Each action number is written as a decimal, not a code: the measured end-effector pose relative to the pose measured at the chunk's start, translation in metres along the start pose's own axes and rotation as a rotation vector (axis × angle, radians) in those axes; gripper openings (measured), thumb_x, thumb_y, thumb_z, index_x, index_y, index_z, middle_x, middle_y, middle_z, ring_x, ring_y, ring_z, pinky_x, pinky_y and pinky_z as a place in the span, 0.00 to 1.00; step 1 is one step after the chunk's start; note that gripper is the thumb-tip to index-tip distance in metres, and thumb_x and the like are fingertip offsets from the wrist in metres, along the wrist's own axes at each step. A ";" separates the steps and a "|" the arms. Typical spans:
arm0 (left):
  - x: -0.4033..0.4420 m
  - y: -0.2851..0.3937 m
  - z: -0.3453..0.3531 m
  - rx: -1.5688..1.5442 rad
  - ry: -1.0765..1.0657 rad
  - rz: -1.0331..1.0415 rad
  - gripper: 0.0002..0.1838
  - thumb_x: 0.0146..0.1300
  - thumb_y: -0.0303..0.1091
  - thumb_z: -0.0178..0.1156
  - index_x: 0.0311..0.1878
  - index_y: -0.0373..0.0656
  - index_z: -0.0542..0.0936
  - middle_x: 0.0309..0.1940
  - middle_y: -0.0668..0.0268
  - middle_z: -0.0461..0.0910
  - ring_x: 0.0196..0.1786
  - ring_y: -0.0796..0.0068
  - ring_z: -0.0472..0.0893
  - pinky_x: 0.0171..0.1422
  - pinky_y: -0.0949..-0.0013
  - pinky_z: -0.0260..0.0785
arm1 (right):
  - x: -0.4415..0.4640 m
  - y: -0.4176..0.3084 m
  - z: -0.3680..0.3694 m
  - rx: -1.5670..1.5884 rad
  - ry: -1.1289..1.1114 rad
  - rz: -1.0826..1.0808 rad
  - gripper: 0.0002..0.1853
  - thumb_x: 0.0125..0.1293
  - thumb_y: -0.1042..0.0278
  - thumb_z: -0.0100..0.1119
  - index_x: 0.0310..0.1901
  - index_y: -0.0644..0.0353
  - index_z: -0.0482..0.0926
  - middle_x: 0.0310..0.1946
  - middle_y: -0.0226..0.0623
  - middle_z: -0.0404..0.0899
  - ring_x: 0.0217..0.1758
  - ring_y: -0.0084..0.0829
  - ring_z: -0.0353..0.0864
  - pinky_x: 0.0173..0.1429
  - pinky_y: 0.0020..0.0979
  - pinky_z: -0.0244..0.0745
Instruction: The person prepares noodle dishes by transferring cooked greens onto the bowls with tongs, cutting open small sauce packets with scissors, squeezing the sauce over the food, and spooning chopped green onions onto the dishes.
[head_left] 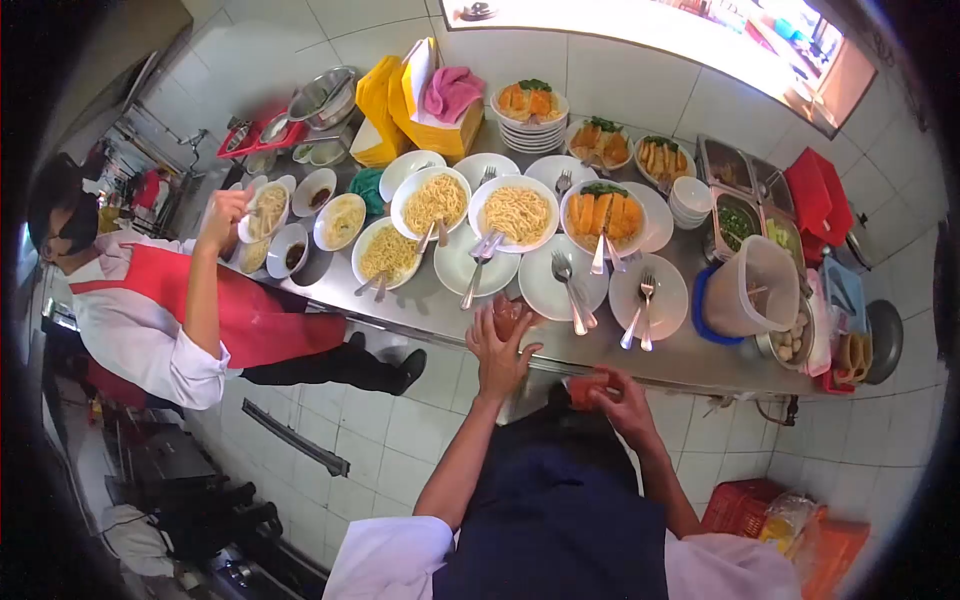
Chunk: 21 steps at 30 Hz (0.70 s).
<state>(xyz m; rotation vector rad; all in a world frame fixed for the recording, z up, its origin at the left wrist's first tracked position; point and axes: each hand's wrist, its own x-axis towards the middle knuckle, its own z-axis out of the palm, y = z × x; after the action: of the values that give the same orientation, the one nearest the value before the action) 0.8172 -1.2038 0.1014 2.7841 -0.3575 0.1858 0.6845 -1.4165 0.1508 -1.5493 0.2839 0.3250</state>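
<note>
Near the counter's front edge, my left hand (500, 350) has its fingers spread around a small reddish-brown item (507, 316) that I cannot make out. My right hand (622, 402) is curled over a small red item (585, 390) just off the edge, its fingertips pressed on it. Beyond my hands stand a white plate (540, 290) and another plate (675, 300), each with a fork and spoon. Behind them are a plate of noodles (515, 213), a second noodle plate (433, 202) and a plate with sliced orange-brown food (604, 215).
A co-worker in a red apron (190, 300) stands at the left, one hand over a bowl (265, 208). At the right are a plastic tub (755, 285), metal trays (728, 165) and a red crate (738, 508) on the floor. Yellow boxes (440, 130) stand against the wall.
</note>
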 end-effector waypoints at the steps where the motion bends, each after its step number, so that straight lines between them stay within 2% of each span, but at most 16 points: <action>1: 0.002 -0.010 0.009 -0.066 0.052 0.087 0.32 0.58 0.55 0.65 0.67 0.63 0.72 0.74 0.47 0.48 0.75 0.40 0.47 0.71 0.36 0.42 | 0.005 -0.024 0.005 0.143 0.041 0.002 0.29 0.65 0.72 0.63 0.64 0.63 0.60 0.50 0.46 0.77 0.51 0.32 0.81 0.54 0.32 0.79; 2: -0.001 -0.016 0.012 -0.131 0.099 0.172 0.33 0.57 0.55 0.65 0.67 0.63 0.72 0.74 0.46 0.47 0.76 0.40 0.45 0.72 0.36 0.41 | 0.008 -0.036 0.009 0.287 0.083 0.009 0.28 0.66 0.72 0.63 0.63 0.64 0.61 0.49 0.47 0.78 0.49 0.33 0.82 0.52 0.32 0.80; 3: -0.002 -0.016 0.009 -0.127 0.094 0.172 0.33 0.57 0.55 0.65 0.67 0.63 0.72 0.74 0.46 0.47 0.76 0.40 0.45 0.72 0.36 0.41 | 0.013 -0.040 0.009 0.293 0.082 0.012 0.28 0.66 0.72 0.63 0.63 0.64 0.61 0.49 0.47 0.78 0.49 0.33 0.82 0.52 0.32 0.80; 5: -0.004 -0.009 -0.002 -0.078 0.177 0.146 0.32 0.60 0.56 0.61 0.68 0.66 0.70 0.72 0.48 0.54 0.74 0.43 0.51 0.72 0.38 0.44 | 0.024 -0.048 0.002 0.369 -0.028 -0.024 0.25 0.68 0.75 0.59 0.63 0.62 0.60 0.48 0.46 0.79 0.47 0.31 0.81 0.50 0.31 0.80; 6: -0.011 -0.007 -0.006 -0.076 0.179 0.131 0.32 0.60 0.56 0.61 0.68 0.66 0.70 0.72 0.48 0.54 0.74 0.43 0.51 0.72 0.38 0.44 | 0.027 -0.052 -0.001 0.363 -0.040 -0.017 0.25 0.68 0.75 0.59 0.63 0.62 0.60 0.48 0.46 0.79 0.47 0.31 0.81 0.50 0.31 0.80; 8: -0.016 0.001 -0.025 -0.311 0.150 0.132 0.31 0.62 0.56 0.61 0.66 0.55 0.73 0.68 0.53 0.65 0.72 0.55 0.61 0.70 0.51 0.55 | 0.040 -0.062 -0.007 0.207 -0.184 -0.072 0.26 0.68 0.77 0.58 0.64 0.59 0.59 0.45 0.44 0.80 0.45 0.30 0.82 0.47 0.29 0.79; 9: -0.017 0.009 -0.037 -0.301 0.161 0.116 0.31 0.62 0.56 0.61 0.66 0.55 0.73 0.68 0.53 0.65 0.72 0.55 0.61 0.70 0.51 0.55 | 0.048 -0.070 -0.008 0.203 -0.206 -0.073 0.26 0.68 0.77 0.58 0.64 0.59 0.59 0.45 0.44 0.80 0.45 0.30 0.82 0.47 0.29 0.79; 11: -0.023 0.042 -0.076 -1.533 -0.239 -0.222 0.25 0.64 0.50 0.63 0.58 0.42 0.79 0.55 0.60 0.79 0.58 0.70 0.76 0.60 0.68 0.68 | 0.055 -0.081 -0.006 0.025 -0.323 -0.080 0.28 0.67 0.77 0.58 0.64 0.58 0.57 0.43 0.43 0.82 0.43 0.28 0.82 0.45 0.27 0.78; 12: -0.025 0.048 -0.083 -1.525 -0.205 -0.242 0.25 0.64 0.50 0.63 0.58 0.42 0.79 0.55 0.60 0.79 0.58 0.70 0.76 0.60 0.68 0.68 | 0.059 -0.087 -0.002 -0.176 -0.287 -0.131 0.24 0.67 0.76 0.60 0.61 0.59 0.63 0.41 0.40 0.84 0.41 0.26 0.82 0.45 0.27 0.78; 14: -0.022 0.053 -0.095 -1.180 -0.207 -0.370 0.18 0.65 0.42 0.65 0.49 0.37 0.83 0.43 0.66 0.84 0.42 0.80 0.81 0.48 0.76 0.72 | 0.057 -0.120 0.005 -0.262 -0.347 -0.228 0.21 0.66 0.75 0.61 0.59 0.60 0.67 0.39 0.39 0.84 0.40 0.24 0.82 0.44 0.28 0.78; 15: -0.021 0.054 -0.101 -1.165 -0.152 -0.392 0.18 0.65 0.42 0.65 0.49 0.37 0.83 0.43 0.66 0.84 0.42 0.80 0.81 0.48 0.76 0.72 | 0.058 -0.136 0.012 -0.334 -0.371 -0.324 0.19 0.65 0.74 0.62 0.56 0.62 0.71 0.38 0.37 0.85 0.40 0.23 0.83 0.44 0.28 0.78; 16: -0.023 0.055 -0.107 -1.155 -0.079 -0.391 0.15 0.64 0.38 0.66 0.47 0.37 0.84 0.39 0.67 0.85 0.39 0.81 0.81 0.46 0.75 0.73 | 0.059 -0.142 0.022 -0.128 -0.337 -0.210 0.13 0.62 0.71 0.65 0.47 0.63 0.78 0.33 0.35 0.86 0.36 0.24 0.84 0.42 0.29 0.77; 17: -0.025 0.053 -0.111 -1.143 -0.008 -0.385 0.12 0.63 0.35 0.67 0.44 0.38 0.84 0.35 0.67 0.86 0.35 0.81 0.82 0.43 0.75 0.74 | 0.067 -0.137 0.026 -0.130 -0.394 -0.232 0.13 0.62 0.71 0.65 0.47 0.63 0.78 0.33 0.35 0.86 0.36 0.24 0.84 0.42 0.29 0.77; 19: -0.031 0.046 -0.120 -1.058 0.016 -0.426 0.10 0.62 0.34 0.67 0.42 0.39 0.85 0.36 0.67 0.86 0.37 0.83 0.81 0.43 0.75 0.74 | 0.085 -0.126 0.028 -0.515 -0.254 -0.603 0.13 0.59 0.71 0.68 0.44 0.63 0.80 0.33 0.38 0.85 0.34 0.31 0.84 0.41 0.31 0.76; 20: -0.034 0.044 -0.128 -0.975 0.043 -0.426 0.09 0.62 0.34 0.68 0.40 0.39 0.85 0.35 0.68 0.86 0.36 0.83 0.81 0.43 0.75 0.74 | 0.086 -0.132 0.036 -0.524 -0.201 -0.696 0.06 0.54 0.75 0.67 0.34 0.63 0.81 0.31 0.40 0.82 0.36 0.42 0.82 0.41 0.36 0.75; 21: -0.038 0.041 -0.133 -0.894 0.063 -0.423 0.09 0.61 0.35 0.68 0.39 0.39 0.86 0.33 0.69 0.85 0.35 0.83 0.81 0.43 0.76 0.73 | 0.087 -0.141 0.044 -0.525 -0.222 -0.717 0.06 0.54 0.75 0.67 0.34 0.63 0.81 0.31 0.40 0.82 0.36 0.42 0.82 0.41 0.36 0.75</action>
<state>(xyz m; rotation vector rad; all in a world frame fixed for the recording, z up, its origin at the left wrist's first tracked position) 0.7584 -1.1879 0.2321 1.8986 0.1520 -0.0007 0.8172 -1.3693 0.2484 -1.9898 -0.5707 -0.0070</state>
